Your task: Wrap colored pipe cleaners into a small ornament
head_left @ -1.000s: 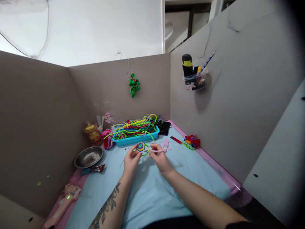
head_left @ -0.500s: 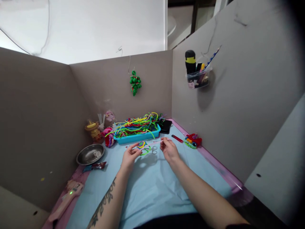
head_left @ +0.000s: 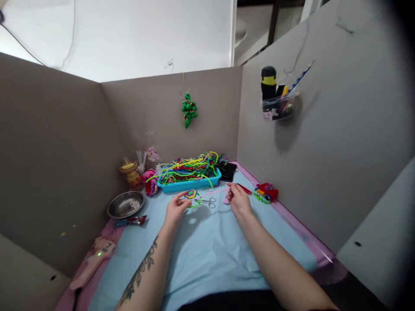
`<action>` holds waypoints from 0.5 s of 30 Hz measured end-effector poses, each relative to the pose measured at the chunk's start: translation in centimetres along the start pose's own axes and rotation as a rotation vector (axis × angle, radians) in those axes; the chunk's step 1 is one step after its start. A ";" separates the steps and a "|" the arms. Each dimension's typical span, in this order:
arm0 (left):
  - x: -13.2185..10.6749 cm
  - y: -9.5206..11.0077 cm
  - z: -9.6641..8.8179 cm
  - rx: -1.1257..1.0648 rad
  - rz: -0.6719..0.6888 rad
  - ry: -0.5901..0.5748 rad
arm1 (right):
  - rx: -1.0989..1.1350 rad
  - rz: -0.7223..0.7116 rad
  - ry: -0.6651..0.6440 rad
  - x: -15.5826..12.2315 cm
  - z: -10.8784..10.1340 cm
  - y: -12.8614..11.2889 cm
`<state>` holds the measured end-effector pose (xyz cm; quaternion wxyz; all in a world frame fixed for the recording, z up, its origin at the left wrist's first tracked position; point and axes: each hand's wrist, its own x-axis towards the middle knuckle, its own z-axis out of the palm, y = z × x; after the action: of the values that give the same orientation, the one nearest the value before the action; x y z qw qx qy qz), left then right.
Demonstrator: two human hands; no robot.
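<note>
My left hand [head_left: 175, 210] pinches a small woven piece [head_left: 192, 194] of purple, yellow and green pipe cleaner just above the blue mat [head_left: 207, 255]. A pink pipe cleaner [head_left: 214, 191] runs from that piece to my right hand [head_left: 237, 199], whose fingers are closed on its far end. Small scissors [head_left: 207, 201] lie on the mat between my two hands. Just behind them sits a teal tray [head_left: 188, 185] heaped with coloured pipe cleaners.
A metal bowl [head_left: 126, 204] and a wrapper [head_left: 131, 221] lie at the left, a pink device [head_left: 92, 263] nearer me. A red and green craft [head_left: 266, 192] sits by the right wall. Grey partitions enclose the desk; a clear cup [head_left: 278, 106] of pens hangs on the right one.
My right hand has drawn away to the right, stretching the pink pipe cleaner out from the woven piece. The scissors between the hands have come into view. The camera has tilted slightly.
</note>
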<state>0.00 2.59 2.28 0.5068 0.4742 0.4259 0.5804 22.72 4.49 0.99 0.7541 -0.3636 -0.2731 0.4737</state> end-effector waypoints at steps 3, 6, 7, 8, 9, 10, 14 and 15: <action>0.2 0.3 -0.5 0.001 0.007 0.022 | -0.131 0.066 -0.078 0.1 -0.4 0.0; 0.5 0.5 -1.4 -0.010 0.038 0.035 | -0.366 0.063 -0.226 0.3 -0.9 0.0; 0.7 0.5 -1.7 -0.009 0.043 0.040 | -0.433 0.037 -0.281 0.3 -1.0 0.1; 0.8 0.5 -2.0 -0.005 0.046 0.040 | -0.490 0.005 -0.331 0.3 -1.0 0.2; 0.9 0.4 -2.3 0.003 0.049 0.039 | -0.540 -0.030 -0.374 0.2 -1.0 0.2; 1.0 0.4 -2.5 0.013 0.051 0.038 | -0.585 -0.068 -0.407 0.2 -1.0 0.3; 1.1 0.1 -2.7 0.062 0.057 0.034 | -0.735 -0.164 -0.434 -0.2 -0.7 0.5; 1.1 0.1 -2.6 0.074 0.057 0.036 | -0.756 -0.174 -0.420 -0.2 -0.7 0.5</action>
<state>-2.64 3.59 2.03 0.4645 0.4942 0.4424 0.5867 22.85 4.22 0.15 0.5335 -0.4855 -0.6041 0.3387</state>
